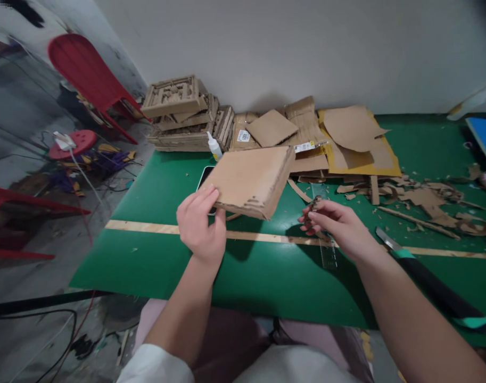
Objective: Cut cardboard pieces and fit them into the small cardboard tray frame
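My left hand (200, 221) grips the near left corner of a flat cardboard box-like panel (250, 175), holding it tilted above the green table (147, 271). The panel's near right corner looks rough and torn. To the right of it, my right hand (332, 221) pinches a small, dark, crumpled scrap (312, 207) between thumb and fingers. Beneath that hand a clear ruler (329, 256) lies on the table. Partly covered by the panel is a phone (205, 176). A white glue bottle (214, 146) stands just behind the panel.
Stacked cardboard pieces (182, 114) stand at the back left. Cardboard sheets (354, 130) lie along the wall. Torn scraps (426, 199) are spread at right, near a cutter knife (430, 279). Red chairs (87, 69) and a red stool (77, 144) stand left of the table.
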A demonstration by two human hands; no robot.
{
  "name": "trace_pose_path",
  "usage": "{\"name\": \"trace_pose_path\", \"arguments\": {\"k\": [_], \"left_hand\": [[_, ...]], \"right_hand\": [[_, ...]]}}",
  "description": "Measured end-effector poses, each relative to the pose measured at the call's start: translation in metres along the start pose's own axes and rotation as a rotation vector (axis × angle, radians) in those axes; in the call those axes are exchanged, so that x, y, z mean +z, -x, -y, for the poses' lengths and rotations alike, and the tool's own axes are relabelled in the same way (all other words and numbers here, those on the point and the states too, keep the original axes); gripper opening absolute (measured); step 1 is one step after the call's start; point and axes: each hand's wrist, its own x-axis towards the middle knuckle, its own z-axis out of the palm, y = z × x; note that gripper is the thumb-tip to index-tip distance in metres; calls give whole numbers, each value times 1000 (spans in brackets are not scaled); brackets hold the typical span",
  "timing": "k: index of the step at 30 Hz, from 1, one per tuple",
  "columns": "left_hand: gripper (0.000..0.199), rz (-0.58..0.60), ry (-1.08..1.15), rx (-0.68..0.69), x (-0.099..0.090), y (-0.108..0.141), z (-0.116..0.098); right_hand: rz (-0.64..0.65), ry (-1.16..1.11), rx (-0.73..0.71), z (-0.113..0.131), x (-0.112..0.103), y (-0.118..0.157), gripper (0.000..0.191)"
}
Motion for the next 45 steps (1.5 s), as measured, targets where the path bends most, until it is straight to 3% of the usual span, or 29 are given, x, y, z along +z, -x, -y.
{"name": "trace_pose_path", "arguments": {"k": [2, 5, 7, 10, 14, 17, 20, 26, 33, 38, 41, 45], "left_hand": [[26, 89, 93, -312, 3, 1, -5], [33, 352, 392, -756, 10, 6, -17], [33, 521, 579, -917, 13, 11, -25], [35, 672, 650, -1036, 15, 17, -31], [66, 835, 555, -1025, 11, 21, -29], [81, 961, 488, -986, 6, 21, -27], [81, 1002, 531, -1029, 2, 19, -28], [77, 1004, 623, -1151, -3, 19, -30], [77, 1205, 489, -998, -14, 27, -30], [76, 1305, 314, -860, -25, 23, -34], [69, 1281, 131, -697, -30, 15, -32], [46, 1110, 23, -581, -30, -11, -27]], "right_hand": [[-44, -48, -3, 0, -2, -1, 21], [-187, -133, -82, 0, -9, -4, 18], [-326, -158, -161, 1, -13, -6, 17], [-461, -142, -235, 2, -16, -8, 15], [-461, -116, -243, 1, -15, -9, 18], [-452, -111, -232, -1, -12, -10, 34], [-430, -90, -211, -3, -9, -9, 39], [-353, 20, -214, -3, -7, -6, 22], [-343, 199, -141, -4, -5, -7, 30], [-320, 449, -237, -8, -1, -6, 29], [-255, 644, -301, -11, 3, -5, 18], [-132, 873, -454, -10, 12, -8, 20]]}}
